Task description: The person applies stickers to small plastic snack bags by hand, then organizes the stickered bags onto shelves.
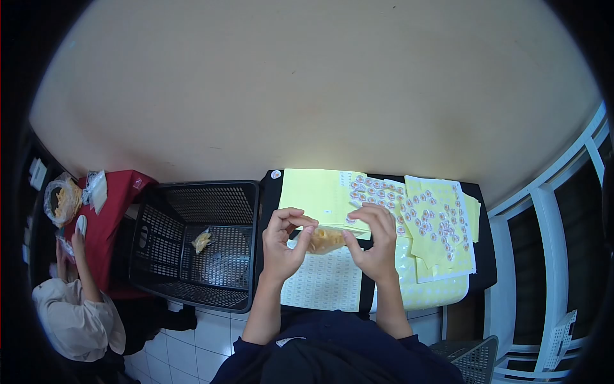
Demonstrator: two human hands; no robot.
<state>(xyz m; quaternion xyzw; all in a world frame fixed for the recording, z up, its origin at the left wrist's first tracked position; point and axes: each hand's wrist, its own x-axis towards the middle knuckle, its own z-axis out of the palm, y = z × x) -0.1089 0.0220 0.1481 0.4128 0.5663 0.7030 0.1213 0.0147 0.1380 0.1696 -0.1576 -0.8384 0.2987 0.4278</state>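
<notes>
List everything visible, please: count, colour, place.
Snack bag: one, clear and yellow, between hands
Sheets: several, yellow, on black table
Stickers: many, reddish-white, mostly on sheets
Label sheet: one, white, table's near side
Large basket: one, black, left of table
Small bag: one, yellow, inside basket
Plastic bags: several, clear, on red table
Person: one, beige top, far left
Other basket: one, grey, lower right
Wall: one, beige, behind
Left hand, right hand: two, bare, centre

Room above basket (256, 240); its rim beside left forearm (262, 317); gap between 2 hands (286, 245) (376, 242) — bridged by packet (327, 240).
</notes>
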